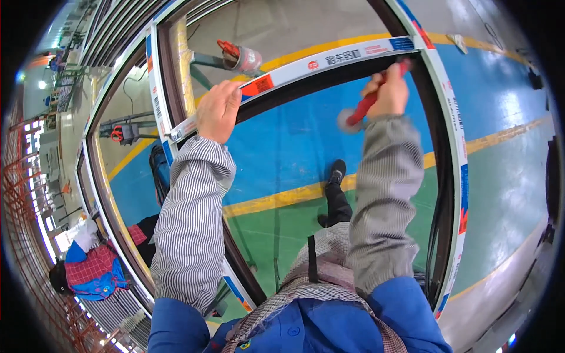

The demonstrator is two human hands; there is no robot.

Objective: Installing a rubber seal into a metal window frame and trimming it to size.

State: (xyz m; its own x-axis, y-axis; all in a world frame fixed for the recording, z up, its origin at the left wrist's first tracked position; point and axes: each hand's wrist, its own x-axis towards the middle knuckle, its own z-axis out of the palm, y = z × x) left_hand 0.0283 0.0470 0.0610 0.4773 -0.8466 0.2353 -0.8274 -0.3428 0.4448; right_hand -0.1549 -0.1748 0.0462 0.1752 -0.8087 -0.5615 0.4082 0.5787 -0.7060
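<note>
Item: window frame [353,59], white-taped profile with a dark inner edge, standing upright before the person; its far rail ran from left to right across the upper part of the view, its right upright curved down the right side.

Left hand [219,110]: closed over the far rail near its left end, fingers curled over the top edge, thumb side toward the person. Striped sleeve reached up to it from below.

Right hand [388,94]: closed in a fist around the red handle of a roller tool [360,113], just below the far rail toward its right corner. The small grey wheel of the tool pointed down and to the left, clear of the rail; the red handle end showed above the fist, at the rail's dark inner edge.

Surroundings: blue and green painted floor [282,147] with yellow lines, seen through the frame; the person's own black shoe [336,172] below the hands. A second frame stood to the left, and beyond it another person [88,267] in red checked and blue clothing, low at far left.
</note>
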